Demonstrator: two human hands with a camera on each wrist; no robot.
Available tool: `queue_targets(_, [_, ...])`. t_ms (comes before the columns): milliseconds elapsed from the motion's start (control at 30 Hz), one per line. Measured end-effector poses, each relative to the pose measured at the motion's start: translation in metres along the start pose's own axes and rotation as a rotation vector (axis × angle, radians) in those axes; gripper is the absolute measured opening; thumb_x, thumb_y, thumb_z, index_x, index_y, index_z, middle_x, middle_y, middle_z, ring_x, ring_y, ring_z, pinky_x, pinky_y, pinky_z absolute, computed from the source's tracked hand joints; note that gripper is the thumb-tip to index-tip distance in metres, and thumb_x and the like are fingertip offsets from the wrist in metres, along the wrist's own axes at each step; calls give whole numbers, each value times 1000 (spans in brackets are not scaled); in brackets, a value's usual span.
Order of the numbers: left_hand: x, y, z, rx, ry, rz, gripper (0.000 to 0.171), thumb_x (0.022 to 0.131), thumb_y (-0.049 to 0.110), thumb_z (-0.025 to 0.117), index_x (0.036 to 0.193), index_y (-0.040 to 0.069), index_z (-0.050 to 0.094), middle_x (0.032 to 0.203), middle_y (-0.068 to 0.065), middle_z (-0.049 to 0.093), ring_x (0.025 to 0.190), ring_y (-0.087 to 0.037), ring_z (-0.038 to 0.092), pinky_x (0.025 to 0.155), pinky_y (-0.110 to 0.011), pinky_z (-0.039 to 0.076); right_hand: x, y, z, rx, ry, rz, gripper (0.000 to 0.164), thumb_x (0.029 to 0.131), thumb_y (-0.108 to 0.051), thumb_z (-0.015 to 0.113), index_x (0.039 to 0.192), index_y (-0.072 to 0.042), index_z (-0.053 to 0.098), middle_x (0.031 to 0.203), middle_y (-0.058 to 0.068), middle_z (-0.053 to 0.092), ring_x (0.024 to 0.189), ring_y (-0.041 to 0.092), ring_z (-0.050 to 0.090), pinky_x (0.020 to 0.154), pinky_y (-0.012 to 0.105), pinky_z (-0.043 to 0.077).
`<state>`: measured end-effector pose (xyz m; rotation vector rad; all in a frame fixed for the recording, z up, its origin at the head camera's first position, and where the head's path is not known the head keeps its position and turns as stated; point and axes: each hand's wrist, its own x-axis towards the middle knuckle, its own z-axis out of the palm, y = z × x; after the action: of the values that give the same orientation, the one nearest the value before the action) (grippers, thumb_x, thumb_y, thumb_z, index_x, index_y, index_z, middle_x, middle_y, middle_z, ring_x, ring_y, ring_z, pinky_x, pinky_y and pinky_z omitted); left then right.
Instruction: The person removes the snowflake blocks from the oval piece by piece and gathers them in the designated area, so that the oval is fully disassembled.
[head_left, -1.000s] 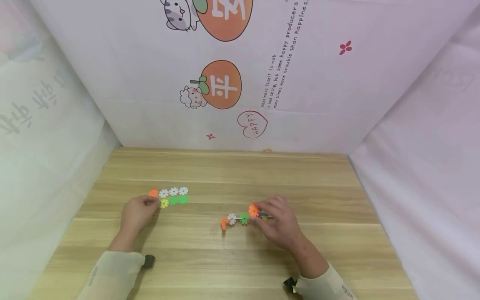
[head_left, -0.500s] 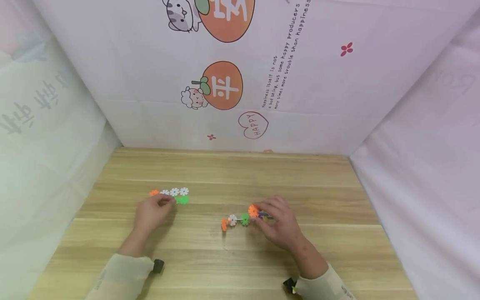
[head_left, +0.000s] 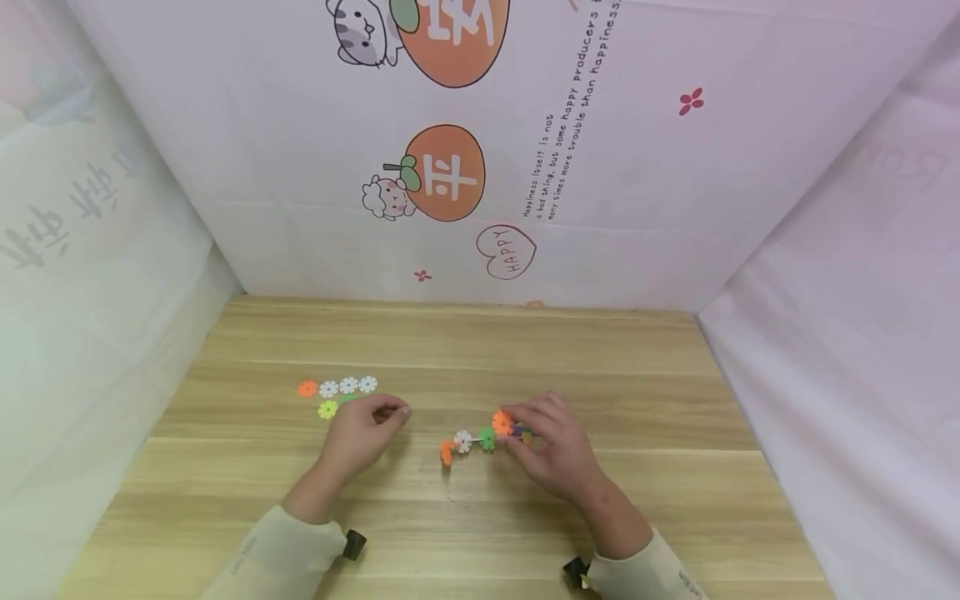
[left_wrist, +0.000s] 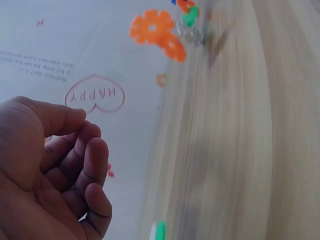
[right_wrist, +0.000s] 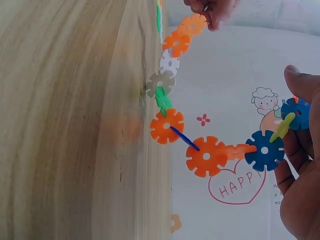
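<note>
In the head view my right hand holds a chain of notched plastic flower discs at its right part. The right wrist view shows the chain hanging in a curve, with orange, white, green and blue discs slotted edge to edge. The fingers lie at a blue disc on its upper end. Left of the chain, my left hand hovers with loosely curled fingers, thumb tip close to the index tip. No object shows between them in the left wrist view. An orange disc ends the chain, apart from this hand.
Loose discs lie in two rows at the left: an orange disc, several white ones, a yellow disc and a green disc partly behind my left hand. White printed cloth walls enclose the wooden table.
My left hand has moved right, from beside the orange and yellow discs, past the green ones, toward the chain. My right hand stays nearly in place with the chain.
</note>
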<state>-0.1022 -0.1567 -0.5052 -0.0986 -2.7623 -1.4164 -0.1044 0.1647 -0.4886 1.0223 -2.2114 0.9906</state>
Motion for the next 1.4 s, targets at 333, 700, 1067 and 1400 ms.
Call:
queue_targets(333, [1, 29, 21, -113, -74, 92, 9, 99, 28, 74, 99, 20, 79, 88, 12, 73, 80, -10, 68, 72, -30, 58, 0, -1, 1, -1, -15, 11, 42, 79, -17, 91, 117, -5, 76, 104, -2, 73, 95, 18, 62, 83, 35, 49])
queue_targets(700, [-1, 45, 36, -206, -199, 128, 18, 101, 33, 69, 105, 19, 79, 94, 0, 76, 82, -14, 68, 72, -31, 58, 1, -1, 4, -5, -28, 16, 38, 87, -28, 86, 118, -7, 77, 104, -2, 73, 96, 17, 62, 84, 34, 50])
queue_targets(1067, [-3, 60, 43, -262, -278, 129, 32, 102, 46, 65, 105, 19, 81, 87, 1, 74, 75, -17, 65, 64, -31, 56, 6, -2, 8, 18, -4, -37, 36, 87, -27, 86, 115, -6, 77, 102, -1, 74, 94, 18, 62, 83, 33, 49])
queue_targets(1400, [-6, 64, 49, -271, -302, 164, 22, 102, 40, 66, 94, 25, 81, 83, 12, 72, 75, -15, 64, 62, -31, 56, 8, -5, 15, 16, 10, -75, 38, 81, -26, 89, 111, -6, 78, 100, -4, 74, 91, 14, 61, 84, 32, 45])
